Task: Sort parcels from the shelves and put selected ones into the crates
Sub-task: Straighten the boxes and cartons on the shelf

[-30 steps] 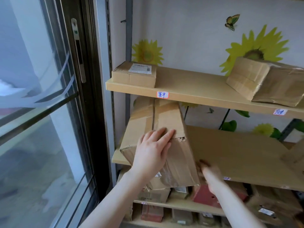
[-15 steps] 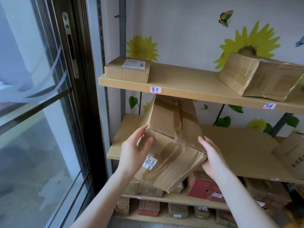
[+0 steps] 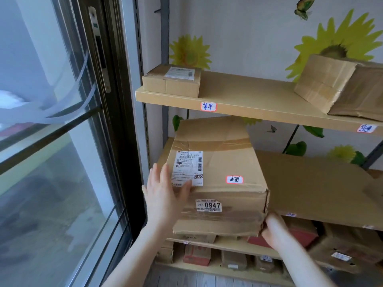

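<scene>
**Parcel [image 3: 219,177] held at the middle shelf, both hands on it**

I find the large brown cardboard parcel at the left end of the middle shelf [image 3: 323,189], with its near end jutting out past the shelf's front edge. I cannot tell whether its far end rests on the board. The top face carries a white shipping label [image 3: 187,167] and a small red-bordered tag [image 3: 234,179]. The near face carries a sticker reading 0947 [image 3: 209,205].

Left hand [image 3: 163,195]: flat against the near left corner, fingers straight, thumb lying over the label's lower edge.

Right hand [image 3: 273,226]: clasping the lower right corner, fingers curled beneath and out of my sight.

Upper shelf [image 3: 259,100]: a small flat box [image 3: 172,81] at the left end and a larger tilted box [image 3: 339,85] at the right, well apart.

Lower shelves hold several smaller boxes. A dark-framed window [image 3: 62,141] stands just left of the shelving.
</scene>
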